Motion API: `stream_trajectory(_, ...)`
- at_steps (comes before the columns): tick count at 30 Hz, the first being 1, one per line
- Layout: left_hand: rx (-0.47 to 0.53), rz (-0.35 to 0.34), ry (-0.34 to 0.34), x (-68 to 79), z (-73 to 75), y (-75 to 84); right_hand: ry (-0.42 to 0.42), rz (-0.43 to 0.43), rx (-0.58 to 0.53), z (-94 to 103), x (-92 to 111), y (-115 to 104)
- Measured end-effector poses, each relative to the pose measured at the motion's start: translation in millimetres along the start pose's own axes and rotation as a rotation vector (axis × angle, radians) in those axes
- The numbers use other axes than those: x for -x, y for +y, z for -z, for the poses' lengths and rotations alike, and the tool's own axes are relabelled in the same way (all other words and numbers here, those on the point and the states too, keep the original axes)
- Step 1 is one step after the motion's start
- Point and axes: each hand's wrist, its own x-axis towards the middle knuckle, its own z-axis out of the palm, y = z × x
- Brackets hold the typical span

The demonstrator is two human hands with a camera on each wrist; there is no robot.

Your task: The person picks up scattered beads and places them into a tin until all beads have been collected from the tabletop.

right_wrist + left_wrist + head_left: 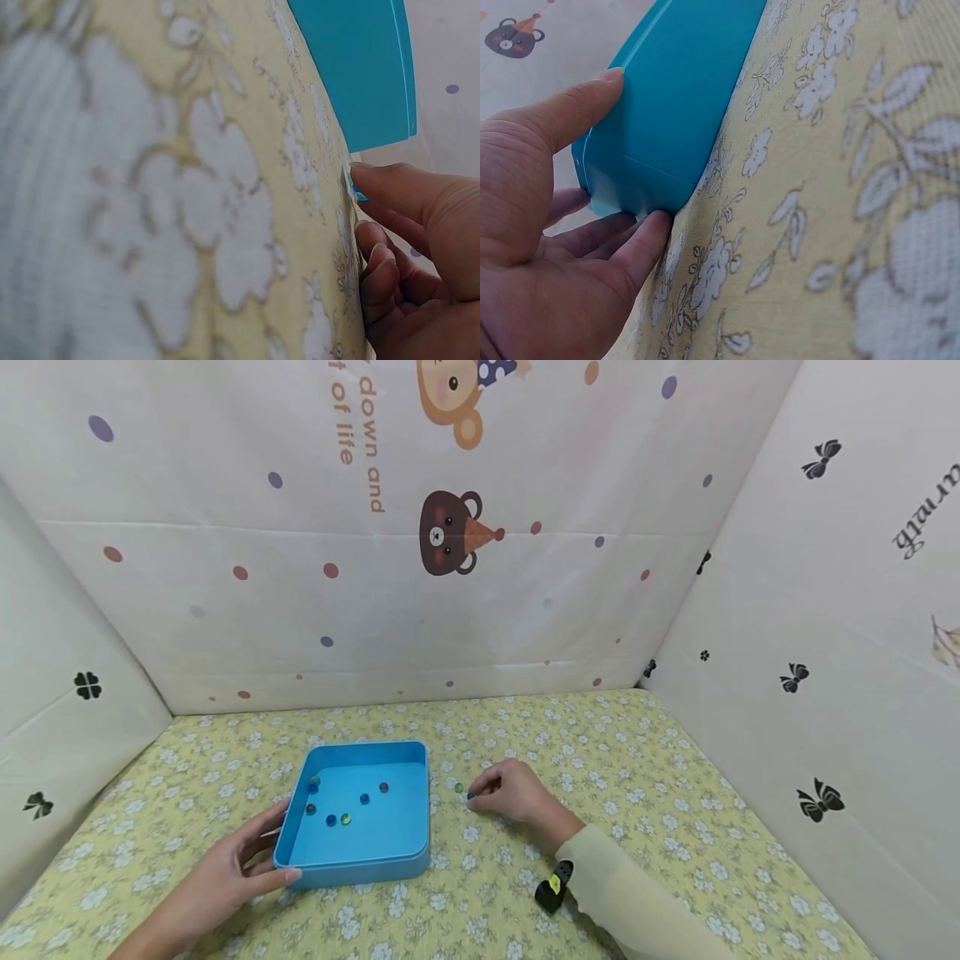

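A square light-blue box (390,866) without a lid sits on the cloth. My left hand (232,867) holds its near left corner, thumb (592,101) on the front wall and fingers bent against the left side. Several glass marbles lie spread inside, among them a blue marble (364,798) and a brown marble (384,787). Right of the box, my right hand (517,789) pinches a dark blue marble (471,796) low over the cloth, thumb and fingertips close about it. A green marble (459,787) lies on the cloth just left of those fingertips.
A yellow floral cloth (637,760) covers the table. Behind it rises a printed white curtain (375,610), with more white sheets on the left and right sides. A black wrist device (553,889) with a yellow mark sits at the right sleeve.
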Motion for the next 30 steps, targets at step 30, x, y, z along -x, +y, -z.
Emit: stream_trajectory(30, 0.013, 0.003, 0.009, 0.7, -1.6, 1.5, 0.048, -0.042, -0.395, -2.6, 13, 9)
